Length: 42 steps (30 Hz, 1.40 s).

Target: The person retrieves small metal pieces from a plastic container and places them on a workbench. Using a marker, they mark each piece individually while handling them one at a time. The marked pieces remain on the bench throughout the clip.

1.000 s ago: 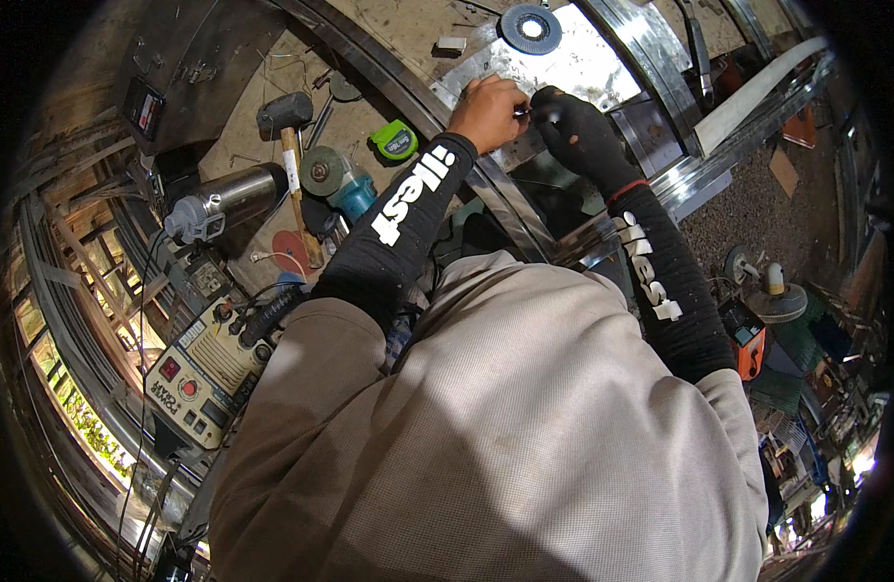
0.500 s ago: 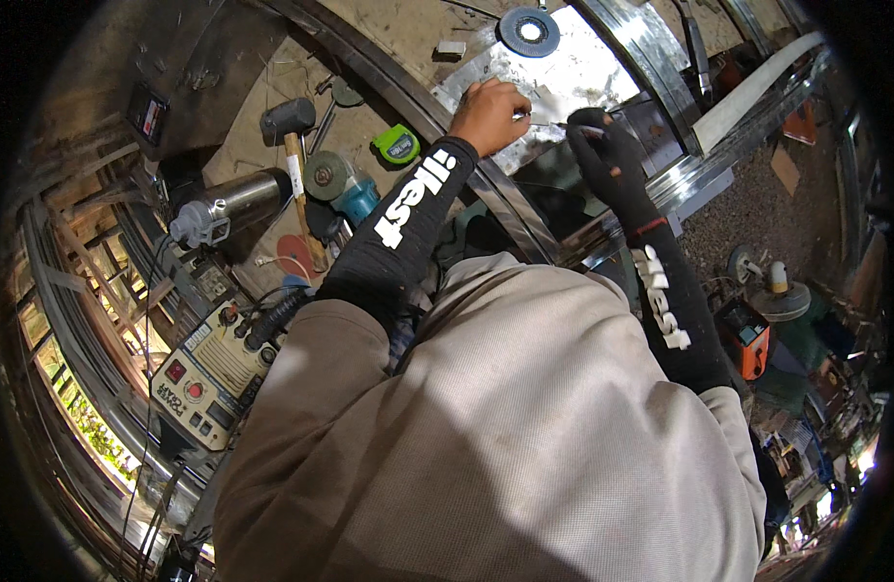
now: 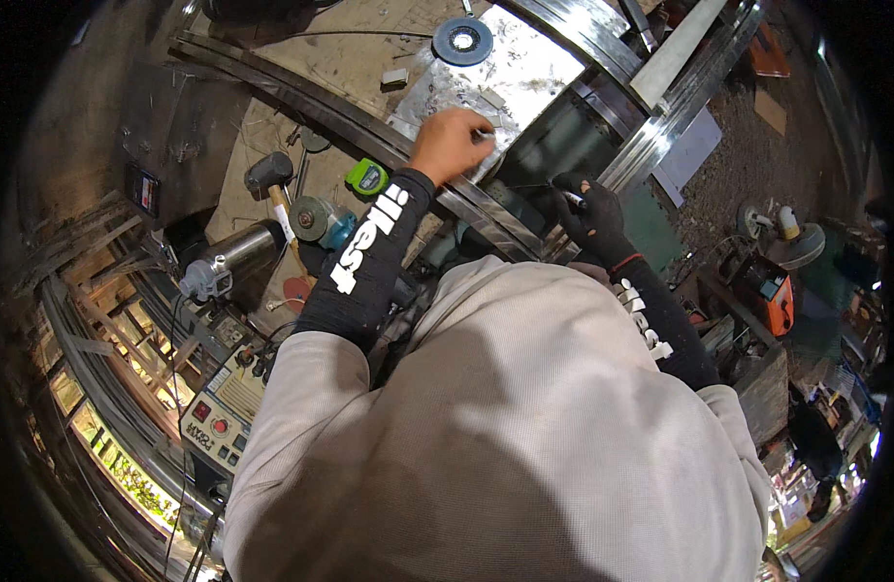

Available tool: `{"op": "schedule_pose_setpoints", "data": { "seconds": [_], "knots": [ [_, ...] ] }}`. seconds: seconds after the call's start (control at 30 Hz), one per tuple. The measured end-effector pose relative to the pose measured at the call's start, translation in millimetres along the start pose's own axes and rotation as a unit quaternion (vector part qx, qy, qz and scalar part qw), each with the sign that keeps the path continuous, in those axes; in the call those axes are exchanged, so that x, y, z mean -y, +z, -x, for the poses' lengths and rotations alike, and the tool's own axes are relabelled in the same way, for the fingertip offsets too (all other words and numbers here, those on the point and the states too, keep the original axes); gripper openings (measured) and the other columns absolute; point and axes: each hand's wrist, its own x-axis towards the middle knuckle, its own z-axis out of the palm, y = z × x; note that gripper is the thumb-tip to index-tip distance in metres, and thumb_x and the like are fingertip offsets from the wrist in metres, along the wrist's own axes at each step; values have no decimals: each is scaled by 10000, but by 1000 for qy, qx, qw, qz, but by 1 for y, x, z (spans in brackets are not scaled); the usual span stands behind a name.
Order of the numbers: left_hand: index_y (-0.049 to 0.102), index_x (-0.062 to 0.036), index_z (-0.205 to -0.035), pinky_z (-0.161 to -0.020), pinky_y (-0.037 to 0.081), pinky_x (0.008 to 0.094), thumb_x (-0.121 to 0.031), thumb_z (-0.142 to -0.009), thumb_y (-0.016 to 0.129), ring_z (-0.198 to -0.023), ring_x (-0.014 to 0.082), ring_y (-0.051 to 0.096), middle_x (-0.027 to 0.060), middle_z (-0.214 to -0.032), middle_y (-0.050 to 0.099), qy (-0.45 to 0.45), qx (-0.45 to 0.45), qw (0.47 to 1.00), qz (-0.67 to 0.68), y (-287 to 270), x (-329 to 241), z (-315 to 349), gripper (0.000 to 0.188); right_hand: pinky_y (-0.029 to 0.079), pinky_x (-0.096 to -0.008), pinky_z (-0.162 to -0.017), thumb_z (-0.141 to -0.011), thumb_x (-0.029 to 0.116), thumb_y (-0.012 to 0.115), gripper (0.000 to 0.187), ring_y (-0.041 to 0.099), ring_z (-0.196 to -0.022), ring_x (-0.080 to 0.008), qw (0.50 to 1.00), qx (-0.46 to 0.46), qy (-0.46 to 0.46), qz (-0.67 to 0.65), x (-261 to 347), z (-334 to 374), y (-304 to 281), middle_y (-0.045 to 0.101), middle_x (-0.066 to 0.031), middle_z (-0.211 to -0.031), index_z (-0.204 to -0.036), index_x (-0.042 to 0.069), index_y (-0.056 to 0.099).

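My bare left hand (image 3: 451, 145) is closed above the near edge of a shiny metal sheet (image 3: 542, 53). Its fingers curl together around something small and pale that I cannot make out. To the right and nearer to me, my right hand (image 3: 594, 217), in a black glove with bare fingertips, is closed around a thin pen-like tool (image 3: 575, 199) with a whitish part. A fine dark line reaches left from that tool's tip. The hands are apart, with a dark gap beside the metal frame (image 3: 495, 215) between them. A grinding disc (image 3: 462, 42) lies on the sheet beyond my left hand.
Left of my forearm lie a green tape measure (image 3: 366, 177), a mallet (image 3: 269, 173), an angle grinder (image 3: 335, 225) and a steel bottle (image 3: 243, 254). A cream-coloured power unit (image 3: 219, 412) stands nearer. Long metal bars (image 3: 689, 92) cross at the right, beside an orange-and-black device (image 3: 765, 294).
My hands, close together before, have separated. The right one has come nearer to me with the pen-like tool, while the left stays over the sheet's edge. The whole view has shifted.
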Motion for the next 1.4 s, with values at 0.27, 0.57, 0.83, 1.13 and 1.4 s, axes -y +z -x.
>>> {"op": "schedule_pose_setpoints", "data": {
  "seconds": [0.27, 0.57, 0.83, 1.13, 1.4],
  "knots": [
    [768, -43, -896, -885, 566, 471, -153, -825, 763, -941, 365, 693, 139, -952, 760, 118, -92, 987, -59, 32, -8, -12, 131, 574, -471, -716, -969, 221, 759, 245, 732, -818, -378, 1000, -18, -15, -1, -2, 0, 3, 745, -164, -946, -1176, 94, 730],
    [819, -57, -985, -938, 570, 434, -175, -828, 824, -1035, 340, 729, 136, -1067, 793, 50, -189, 974, -115, -38, 35, -30, 197, 583, -473, -751, -981, 211, 740, 246, 741, -854, -381, 1000, -5, -8, 6, 6, -1, -4, 751, -185, -993, -1201, 102, 731],
    [831, -67, -1012, -909, 578, 427, -210, -856, 823, -1011, 330, 734, 118, -1048, 802, 12, -197, 968, -157, -96, 82, -31, 212, 612, -438, -748, -964, 189, 748, 221, 780, -860, -353, 1000, -7, -15, 13, -1, 0, 1, 778, -159, -1006, -1174, 121, 755],
    [810, -81, -997, -872, 566, 440, -203, -855, 814, -968, 339, 714, 106, -1007, 785, 63, -148, 956, -245, -99, 90, -34, 187, 594, -435, -717, -963, 176, 758, 205, 764, -817, -335, 999, -5, -11, 42, 0, -1, 2, 763, -147, -949, -1155, 106, 757],
    [781, -83, -927, -861, 537, 468, -204, -829, 810, -943, 316, 706, 94, -925, 763, 180, -170, 942, -225, -102, 68, -42, 158, 602, -430, -716, -969, 170, 750, 202, 770, -794, -326, 999, -5, -18, 30, -4, -1, 4, 778, -147, -981, -1155, 92, 763]
  ]
}}
